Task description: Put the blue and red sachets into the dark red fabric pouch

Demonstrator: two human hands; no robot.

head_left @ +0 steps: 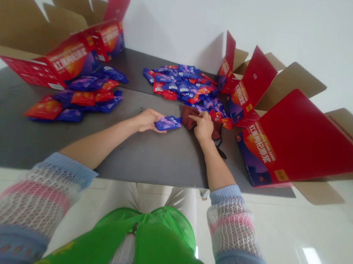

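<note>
At the centre of the frame: left hand [148,121], partly closed, thumb and fingers pinching one end of a blue packet [168,123], held above the grey table [152,155]. Just right of centre: right hand [204,128], index finger extended toward the packet, other fingers curled over a brown cloth [188,117]; firmness of grip impossible to tell. Beside the right wrist, a dark strap [221,151]. At upper centre, beyond both hands: loose heap [180,82] of blue and red packets, right end beside the right-hand boxes. At left: smaller stack [83,97] of similar packets, in front of the left box [65,63]. At upper left, behind it: rear box [110,41]. From upper centre-right to right: far box [225,73], middle box [240,99] and near box [260,152]. All five red, flaps open, contents hidden.
</note>
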